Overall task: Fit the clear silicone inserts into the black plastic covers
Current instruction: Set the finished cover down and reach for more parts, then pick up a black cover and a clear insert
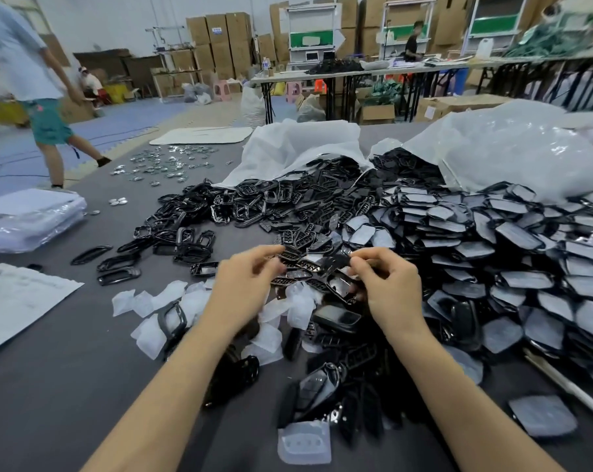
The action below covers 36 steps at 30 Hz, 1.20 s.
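A big heap of black plastic covers (424, 240) spreads over the grey table (66, 386). Clear silicone inserts (172, 301) lie in a loose pile left of my left forearm, and one more insert (303, 442) lies near the front edge. My right hand (390, 284) pinches a small black cover piece (336, 262) at its right end, just above the heap. My left hand (247, 281) hovers beside the same piece with fingers curled; motion blur hides whether it touches the piece.
Two white plastic bags (509, 148) spill covers at the back. A stack of wrapped sheets (29, 216) and a paper (19, 298) lie at left. Small shiny metal badges (165, 163) scatter far left. A person (32, 80) walks past beyond the table.
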### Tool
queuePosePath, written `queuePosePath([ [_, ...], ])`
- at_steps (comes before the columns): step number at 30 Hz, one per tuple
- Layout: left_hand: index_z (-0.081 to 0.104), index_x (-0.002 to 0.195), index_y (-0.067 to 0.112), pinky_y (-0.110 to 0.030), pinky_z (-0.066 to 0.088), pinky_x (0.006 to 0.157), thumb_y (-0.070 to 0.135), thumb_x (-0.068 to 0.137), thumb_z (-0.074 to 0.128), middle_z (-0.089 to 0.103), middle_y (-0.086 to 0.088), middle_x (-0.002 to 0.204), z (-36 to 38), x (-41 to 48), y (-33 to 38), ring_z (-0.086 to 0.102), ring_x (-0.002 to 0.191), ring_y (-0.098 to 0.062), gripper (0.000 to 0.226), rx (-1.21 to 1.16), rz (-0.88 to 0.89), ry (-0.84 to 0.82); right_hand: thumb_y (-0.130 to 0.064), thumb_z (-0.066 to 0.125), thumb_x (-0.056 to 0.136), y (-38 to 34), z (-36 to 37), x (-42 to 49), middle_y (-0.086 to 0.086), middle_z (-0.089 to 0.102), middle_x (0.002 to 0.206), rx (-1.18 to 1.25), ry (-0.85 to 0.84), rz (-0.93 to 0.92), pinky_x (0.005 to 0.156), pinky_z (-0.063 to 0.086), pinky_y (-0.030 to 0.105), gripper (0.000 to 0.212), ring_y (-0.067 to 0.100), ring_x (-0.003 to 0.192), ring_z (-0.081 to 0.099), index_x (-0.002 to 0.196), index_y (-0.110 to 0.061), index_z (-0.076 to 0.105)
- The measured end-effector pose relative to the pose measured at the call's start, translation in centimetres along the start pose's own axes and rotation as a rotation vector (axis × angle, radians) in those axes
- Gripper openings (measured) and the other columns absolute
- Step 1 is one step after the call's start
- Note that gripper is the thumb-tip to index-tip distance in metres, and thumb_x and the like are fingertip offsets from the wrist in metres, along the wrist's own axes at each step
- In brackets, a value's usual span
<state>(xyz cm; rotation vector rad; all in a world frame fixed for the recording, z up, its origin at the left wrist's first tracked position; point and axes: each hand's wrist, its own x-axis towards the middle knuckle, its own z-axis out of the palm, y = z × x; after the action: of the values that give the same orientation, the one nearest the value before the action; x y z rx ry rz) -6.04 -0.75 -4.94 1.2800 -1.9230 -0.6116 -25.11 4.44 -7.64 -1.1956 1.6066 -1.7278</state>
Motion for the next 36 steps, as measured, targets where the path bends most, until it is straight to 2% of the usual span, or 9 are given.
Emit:
queuePosePath([
  [4,0.060,0.128,0.022,-0.033,0.043,0.098,0.023,0.092,0.059,0.061,-0.004,0.127,-2.4,1.1,-2.9,0.054,0.119,-0.024,0.035,0.541,-0.197,-0.216,0.002,0.062,0.087,0.3,-0.4,0.4,0.008,0.068,0.079,0.128,0.006,0.129,0.065,0.058,0.035,0.023,0.013,0.053,0.066,0.087,-0.021,0.065],
  [10,0.074,0.093,0.020,-0.024,0.040,0.075,0.005,0.089,0.059,0.068,-0.002,0.091,-2.5,1.0,-3.6,0.057,0.086,-0.017,0.022,0.456,-0.133,-0.074,0.006,0.055,0.088,0.2,-0.5,0.3,0.006,0.064,0.083,0.156,-0.020,0.153,0.066,0.058,0.037,0.037,0.013,0.056,0.064,0.081,-0.027,0.071],
  [14,0.072,0.103,0.019,-0.025,0.043,0.076,0.005,0.090,0.059,0.066,0.004,0.084,-2.7,0.9,-3.0,0.058,0.080,-0.014,0.023,0.358,-0.083,0.012,0.000,0.052,0.089,0.2,-0.9,0.5,-0.003,0.060,0.069,0.061,0.023,0.147,0.053,0.051,0.023,0.039,0.011,0.059,0.058,0.073,-0.028,0.074],
  [17,0.068,0.110,0.019,-0.033,0.048,0.084,0.011,0.090,0.061,0.065,0.001,0.093,-2.7,1.0,-2.6,0.061,0.092,-0.022,0.023,0.389,-0.023,0.071,-0.002,0.051,0.086,0.2,-1.1,0.5,-0.005,0.058,0.060,0.030,0.056,0.163,0.059,0.052,0.033,0.036,0.006,0.050,0.056,0.072,-0.029,0.072],
  [21,0.069,0.111,0.020,-0.037,0.046,0.091,0.029,0.088,0.065,0.062,-0.002,0.106,-1.4,1.3,-2.2,0.057,0.105,-0.025,0.024,0.536,-0.051,-0.105,-0.003,0.052,0.084,0.1,-0.8,0.6,-0.001,0.057,0.065,0.034,0.058,0.154,0.067,0.058,0.044,0.035,0.006,0.051,0.058,0.070,-0.029,0.072],
  [25,0.069,0.105,0.015,-0.027,0.039,0.083,0.027,0.085,0.071,0.052,-0.001,0.094,0.1,1.2,-2.1,0.056,0.101,-0.024,0.023,0.557,-0.085,-0.221,-0.004,0.053,0.082,0.3,-0.7,0.5,-0.006,0.050,0.052,-0.102,0.066,0.071,0.052,0.044,0.036,0.037,0.014,0.050,0.045,0.067,-0.033,0.070],
  [31,0.065,0.082,0.019,-0.013,0.039,0.067,0.010,0.082,0.072,0.061,0.010,0.075,0.3,0.9,-0.4,0.062,0.079,-0.011,0.012,0.266,-0.011,-0.047,-0.001,0.056,0.084,-0.1,-0.5,0.0,0.000,0.060,0.064,-0.143,-0.019,0.002,0.055,0.046,0.038,0.034,0.017,0.055,0.051,0.066,-0.028,0.070],
  [34,0.069,0.085,0.028,-0.005,0.044,0.072,0.007,0.083,0.070,0.067,0.016,0.077,1.3,0.1,2.1,0.063,0.075,0.002,0.022,-0.102,0.094,0.035,-0.011,0.066,0.084,-0.7,-0.2,-0.5,-0.004,0.060,0.080,-0.198,-0.112,-0.148,0.061,0.038,0.009,0.021,0.001,0.066,0.055,0.076,-0.030,0.071],
  [36,0.070,0.089,0.029,-0.011,0.048,0.075,0.002,0.084,0.068,0.070,0.014,0.080,2.9,-0.8,3.2,0.065,0.080,0.001,0.028,-0.317,0.101,0.015,-0.018,0.071,0.082,-0.9,0.1,-0.9,-0.008,0.056,0.078,-0.250,-0.168,-0.209,0.064,0.037,0.008,0.011,-0.002,0.072,0.055,0.077,-0.027,0.069],
])
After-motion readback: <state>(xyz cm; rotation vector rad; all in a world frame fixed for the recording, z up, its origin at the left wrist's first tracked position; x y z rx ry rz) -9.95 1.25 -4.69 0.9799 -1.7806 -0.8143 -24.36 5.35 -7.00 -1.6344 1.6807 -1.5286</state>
